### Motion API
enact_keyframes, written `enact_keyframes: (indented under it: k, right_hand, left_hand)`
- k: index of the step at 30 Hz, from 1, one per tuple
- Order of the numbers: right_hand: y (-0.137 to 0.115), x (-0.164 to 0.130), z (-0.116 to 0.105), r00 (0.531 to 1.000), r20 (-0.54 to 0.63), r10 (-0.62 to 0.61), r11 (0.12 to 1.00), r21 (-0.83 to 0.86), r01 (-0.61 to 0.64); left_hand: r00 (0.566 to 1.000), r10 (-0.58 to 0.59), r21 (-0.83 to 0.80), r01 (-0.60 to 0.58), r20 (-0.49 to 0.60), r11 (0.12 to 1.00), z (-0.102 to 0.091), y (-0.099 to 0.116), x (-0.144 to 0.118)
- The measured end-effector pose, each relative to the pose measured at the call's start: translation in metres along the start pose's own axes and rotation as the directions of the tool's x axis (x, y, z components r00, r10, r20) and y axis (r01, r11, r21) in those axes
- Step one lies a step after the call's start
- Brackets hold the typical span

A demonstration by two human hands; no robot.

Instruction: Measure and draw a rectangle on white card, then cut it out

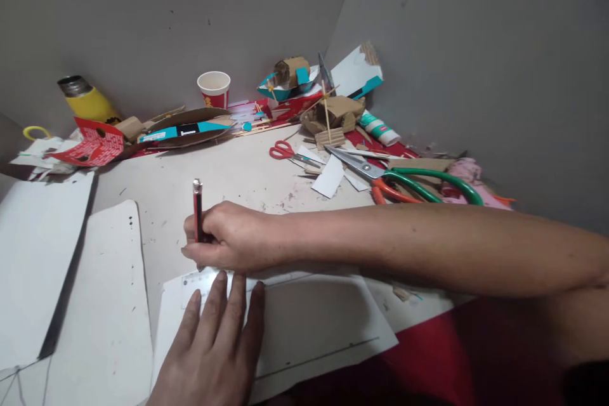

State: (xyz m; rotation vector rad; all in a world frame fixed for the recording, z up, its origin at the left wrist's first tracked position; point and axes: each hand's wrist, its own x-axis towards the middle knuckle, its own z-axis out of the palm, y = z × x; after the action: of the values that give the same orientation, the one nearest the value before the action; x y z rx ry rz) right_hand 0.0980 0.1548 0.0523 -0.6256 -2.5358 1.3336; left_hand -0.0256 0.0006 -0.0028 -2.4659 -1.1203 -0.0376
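The right hand is closed around a red and black pencil, which stands nearly upright with its metal end topmost and its tip hidden behind the fingers. The forearm reaches in from the right side of the view, crossing above the sheet. The left hand lies flat just below the right one, fingers spread and pressing on a clear ruler that lies along the top edge of the white sheet; it grasps nothing. The pencil's lower end meets the ruler's upper edge just under the right hand, though the exact contact cannot be seen. A faint drawn line runs across the sheet to the right of the left hand.

To the left of both hands lie two large white cardboard pieces. Beyond the right hand, well apart, are small red scissors and, further right, large scissors with green and orange handles, among white offcuts. Behind them against the wall stand a paper cup, a yellow bottle, a glue tube and cardboard models. A red cloth lies under the right forearm.
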Motion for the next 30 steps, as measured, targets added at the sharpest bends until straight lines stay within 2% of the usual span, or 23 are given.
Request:
enact_keyframes:
  k: [4, 13, 16, 26, 30]
  right_hand:
    - [-0.002, -0.005, -0.008, 0.999, 0.025, 0.021, 0.992, -0.123, -0.018]
    - [-0.002, -0.021, -0.021, 0.996, 0.071, 0.051, 0.984, -0.177, -0.038]
    - [-0.003, -0.026, -0.023, 0.995, 0.08, 0.057, 0.977, -0.208, -0.039]
    - [-0.006, -0.039, -0.032, 0.99, 0.108, 0.089, 0.947, -0.319, -0.05]
    - [-0.006, -0.046, -0.035, 0.989, 0.1, 0.105, 0.939, -0.337, -0.065]
  left_hand:
    - [1.0, 0.021, 0.001, -0.021, 0.0, 1.0, 0.001, -0.002, 0.0]
    - [0.999, 0.045, -0.006, -0.045, 0.029, 0.999, 0.002, -0.004, -0.001]
    - [0.999, 0.05, -0.005, -0.05, 0.008, 0.999, 0.003, -0.003, -0.001]
    - [1.0, -0.008, -0.025, 0.009, 0.03, 1.0, 0.002, 0.002, -0.002]
    - [0.992, -0.066, -0.018, 0.068, 0.105, 0.998, -0.001, 0.006, -0.001]
